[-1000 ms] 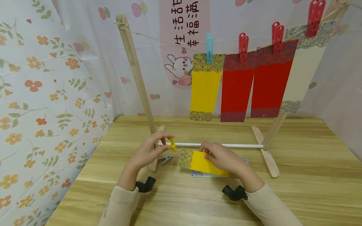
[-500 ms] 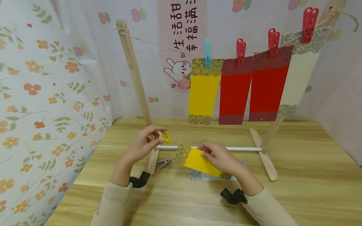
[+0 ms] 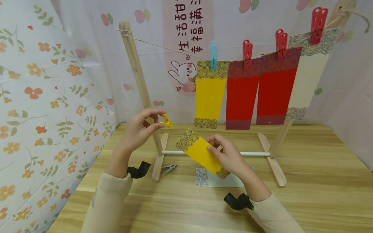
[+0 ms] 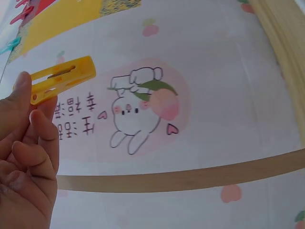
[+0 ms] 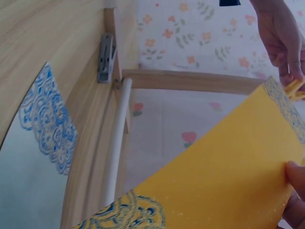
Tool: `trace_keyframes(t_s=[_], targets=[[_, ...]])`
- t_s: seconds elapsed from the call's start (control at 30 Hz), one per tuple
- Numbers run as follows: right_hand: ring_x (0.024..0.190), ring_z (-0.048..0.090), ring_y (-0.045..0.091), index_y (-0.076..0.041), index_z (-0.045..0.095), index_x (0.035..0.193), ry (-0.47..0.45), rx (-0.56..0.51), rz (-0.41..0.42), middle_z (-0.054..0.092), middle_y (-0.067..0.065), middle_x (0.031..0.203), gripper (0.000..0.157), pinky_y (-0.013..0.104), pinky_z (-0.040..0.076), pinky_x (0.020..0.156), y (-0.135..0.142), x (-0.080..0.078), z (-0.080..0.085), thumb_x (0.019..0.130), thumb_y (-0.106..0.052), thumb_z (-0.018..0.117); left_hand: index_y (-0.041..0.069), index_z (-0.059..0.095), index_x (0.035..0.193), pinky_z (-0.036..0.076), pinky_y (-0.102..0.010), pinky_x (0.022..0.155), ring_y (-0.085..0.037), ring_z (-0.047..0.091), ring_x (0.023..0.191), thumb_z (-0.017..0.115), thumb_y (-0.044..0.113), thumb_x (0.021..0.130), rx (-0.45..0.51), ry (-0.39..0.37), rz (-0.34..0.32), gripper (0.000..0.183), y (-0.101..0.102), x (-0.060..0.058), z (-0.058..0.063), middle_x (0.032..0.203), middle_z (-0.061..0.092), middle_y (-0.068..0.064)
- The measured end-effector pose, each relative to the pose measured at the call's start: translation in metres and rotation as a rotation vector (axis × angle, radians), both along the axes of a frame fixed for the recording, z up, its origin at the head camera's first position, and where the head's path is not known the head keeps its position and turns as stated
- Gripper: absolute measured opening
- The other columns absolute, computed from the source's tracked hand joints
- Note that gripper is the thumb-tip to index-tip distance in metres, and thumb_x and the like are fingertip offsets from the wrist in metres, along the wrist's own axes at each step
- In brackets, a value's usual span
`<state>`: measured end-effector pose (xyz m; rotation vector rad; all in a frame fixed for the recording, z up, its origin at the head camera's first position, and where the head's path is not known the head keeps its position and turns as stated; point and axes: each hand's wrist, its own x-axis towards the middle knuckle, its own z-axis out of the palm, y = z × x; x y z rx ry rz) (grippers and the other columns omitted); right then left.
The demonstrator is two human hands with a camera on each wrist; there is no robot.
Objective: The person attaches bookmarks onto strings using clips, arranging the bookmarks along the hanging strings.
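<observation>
My left hand (image 3: 140, 129) pinches a yellow clothespin (image 3: 167, 121) between thumb and fingers, in the air before the left post. In the left wrist view the same clothespin (image 4: 64, 78) sticks out past the thumb. My right hand (image 3: 225, 153) holds a yellow card (image 3: 204, 153) with patterned ends by its upper long edge, tilted, its far end raised to the left. Below it a pale blue card (image 3: 215, 181) with a blue lace pattern lies on the table, partly covered by the yellow card and right hand. A grey clothespin (image 3: 170, 168) lies by the left foot.
A string (image 3: 163, 47) runs between two wooden posts (image 3: 137, 68). From it hang a yellow card (image 3: 210, 100), two red cards (image 3: 241, 100) and a cream card (image 3: 306, 77), held by blue and red clothespins (image 3: 247, 55). A white rod (image 3: 253, 154) joins the posts low down.
Both hands have risen off the table area, the left one higher and further left with the yellow clothespin. The yellow card has lifted and tilted, showing more of the pale blue card.
</observation>
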<state>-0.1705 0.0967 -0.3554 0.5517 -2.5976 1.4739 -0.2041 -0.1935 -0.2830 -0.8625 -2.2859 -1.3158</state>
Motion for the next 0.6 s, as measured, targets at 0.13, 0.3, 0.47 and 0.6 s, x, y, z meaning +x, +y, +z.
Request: trace_keyframes(t_s=[0.13, 0.3, 0.47, 0.6], targets=[[0.085, 0.054, 0.022, -0.007, 0.065, 0.111, 0.004, -0.08, -0.051, 0.065, 0.009, 0.092, 0.015, 0.027, 0.044, 0.065, -0.003, 0.0, 0.007, 0.096, -0.007, 0.064, -0.004, 0.067, 0.115, 0.041, -0.017, 0.055, -0.006, 0.05, 0.081, 0.071, -0.012, 0.083, 0.041, 0.049, 0.003, 0.034, 0.003, -0.002, 0.014, 0.097, 0.062, -0.005], [0.084, 0.056, 0.021, -0.007, 0.067, 0.109, 0.049, -0.161, -0.102, 0.066, 0.011, 0.091, 0.014, 0.025, 0.041, 0.063, -0.008, -0.002, 0.017, 0.095, -0.008, 0.065, -0.004, 0.067, 0.116, 0.041, -0.016, 0.055, -0.007, 0.05, 0.08, 0.071, -0.011, 0.083, 0.045, 0.114, 0.049, 0.034, 0.006, 0.0, 0.031, 0.098, 0.06, 0.003], [0.083, 0.057, 0.017, -0.003, 0.067, 0.108, 0.121, -0.24, -0.126, 0.064, 0.014, 0.09, 0.014, 0.022, 0.04, 0.061, -0.013, -0.007, 0.031, 0.094, -0.006, 0.066, -0.004, 0.067, 0.115, 0.039, -0.014, 0.052, -0.005, 0.052, 0.079, 0.072, -0.009, 0.084, 0.06, 0.181, 0.096, 0.032, 0.011, 0.002, 0.05, 0.099, 0.064, -0.004], [0.081, 0.056, 0.015, -0.002, 0.068, 0.108, 0.168, -0.276, -0.147, 0.065, 0.015, 0.09, 0.014, 0.02, 0.041, 0.06, -0.018, -0.011, 0.045, 0.095, -0.007, 0.066, -0.004, 0.069, 0.113, 0.038, -0.013, 0.049, -0.003, 0.054, 0.075, 0.074, -0.007, 0.083, 0.059, 0.224, 0.102, 0.03, 0.014, 0.004, 0.062, 0.101, 0.07, -0.015]])
